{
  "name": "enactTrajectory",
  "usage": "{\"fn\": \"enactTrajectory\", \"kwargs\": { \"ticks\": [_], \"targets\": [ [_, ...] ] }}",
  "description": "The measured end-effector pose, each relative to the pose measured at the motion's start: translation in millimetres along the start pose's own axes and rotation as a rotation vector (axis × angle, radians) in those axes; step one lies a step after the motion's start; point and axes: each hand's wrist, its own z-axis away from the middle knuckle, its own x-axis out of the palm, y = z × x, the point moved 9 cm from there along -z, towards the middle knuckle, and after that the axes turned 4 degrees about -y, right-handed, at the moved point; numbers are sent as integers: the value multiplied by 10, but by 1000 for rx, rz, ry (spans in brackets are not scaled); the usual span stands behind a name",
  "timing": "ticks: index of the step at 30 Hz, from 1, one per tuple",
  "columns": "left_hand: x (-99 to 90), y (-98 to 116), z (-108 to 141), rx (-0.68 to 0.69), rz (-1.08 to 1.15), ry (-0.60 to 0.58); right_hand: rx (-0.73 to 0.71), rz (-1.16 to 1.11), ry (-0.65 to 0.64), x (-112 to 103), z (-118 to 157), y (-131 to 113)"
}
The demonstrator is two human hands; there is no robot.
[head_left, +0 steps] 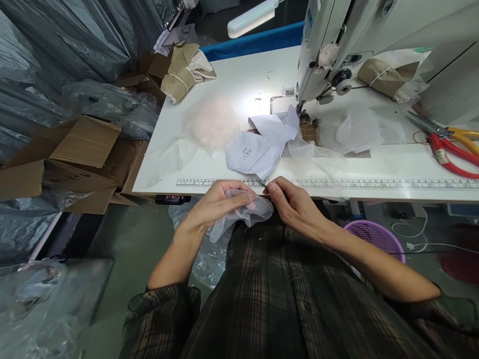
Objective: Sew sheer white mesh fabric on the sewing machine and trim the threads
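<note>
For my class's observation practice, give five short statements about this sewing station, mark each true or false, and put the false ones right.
1. The left hand holds sheer white fabric. True.
2. The right hand rests on top of the sewing machine. False: it is beside the sheer white fabric, at the table's near edge.
3. A ruler scale runs along the table's near edge. True.
4. The purple basket stands on the tabletop. False: it is below tabletop level, on the person's right.
5. An open cardboard box is left of the table. True.
</note>
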Motion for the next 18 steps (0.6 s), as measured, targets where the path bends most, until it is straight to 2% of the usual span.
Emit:
{"fn": "enactTrajectory", "kwargs": {
  "ticks": [4,6,9,14,18],
  "targets": [
    [16,-129,95,-7,89,24,23,-363,-216,235,121,18],
    [8,-257,152,-21,121,35,83,-442,-257,341,177,112],
    [-14,-527,244,-70,86,19,131,-434,-204,425,234,314],
    [11,-1004,380,-129,10,-150,85,-372,-134,555,310,601],
    [-39,-1206,396,-102,74,-140,56,-326,-105,617,338,758]
  ]
}}
